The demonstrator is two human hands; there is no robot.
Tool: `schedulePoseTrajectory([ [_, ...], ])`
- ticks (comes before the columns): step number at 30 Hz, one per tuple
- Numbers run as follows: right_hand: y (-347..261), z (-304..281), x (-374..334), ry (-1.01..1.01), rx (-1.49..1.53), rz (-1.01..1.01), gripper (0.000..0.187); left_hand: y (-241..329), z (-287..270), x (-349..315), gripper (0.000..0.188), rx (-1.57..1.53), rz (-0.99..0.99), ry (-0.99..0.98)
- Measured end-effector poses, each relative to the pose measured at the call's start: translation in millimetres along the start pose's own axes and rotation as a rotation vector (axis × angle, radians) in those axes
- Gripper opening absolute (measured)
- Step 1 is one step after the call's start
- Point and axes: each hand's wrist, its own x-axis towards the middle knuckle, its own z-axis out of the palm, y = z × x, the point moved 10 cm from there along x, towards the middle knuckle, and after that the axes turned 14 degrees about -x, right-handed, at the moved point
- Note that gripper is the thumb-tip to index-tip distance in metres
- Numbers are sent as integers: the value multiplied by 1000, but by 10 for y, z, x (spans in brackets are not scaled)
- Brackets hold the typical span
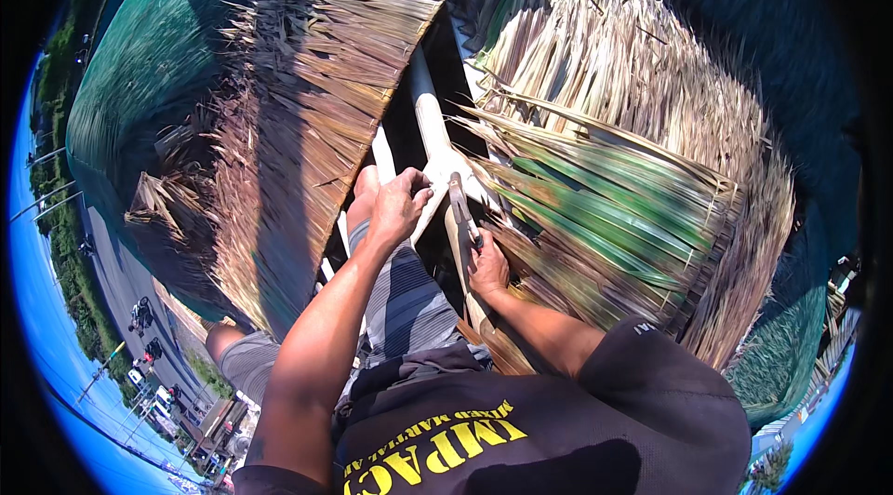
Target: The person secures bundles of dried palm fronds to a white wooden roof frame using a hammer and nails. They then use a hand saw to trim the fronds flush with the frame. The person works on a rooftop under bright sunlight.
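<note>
My right hand (487,266) is wrapped round the handle of a hammer (461,207). The hammer's head points away from me, beside a joint of pale wooden poles (448,167). Just left of that joint, my left hand (400,207) is closed, its fingertips pinched together over a pole. What it pinches, if anything, is too small to make out. Dry palm thatch (312,95) slopes down to the left of my hands. On the right lies a palm-leaf panel (605,207) with green and brown strips, close to the hammer.
Dark gaps show between the poles under my hands. More pale thatch (595,58) covers the right slope, and green netting (139,76) drapes the left edge. Far below on the left is a road with a motorbike (140,315). My bent knee (221,339) rests near the left thatch.
</note>
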Motion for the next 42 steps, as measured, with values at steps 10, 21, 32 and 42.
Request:
schedulePoseTrajectory([
  [10,-79,-58,-62,143,-133,-16,33,23,-1452,-465,20,-156,174,270],
  [21,-208,-62,-517,286,-421,-34,33,-842,-1939,-1254,21,-154,177,288],
  [32,-286,-61,-564,306,-517,12,37,21,-2325,-2301,12,-444,459,172],
  [42,-276,-72,-614,299,-523,54,39,102,-2963,-2171,19,-125,404,204],
])
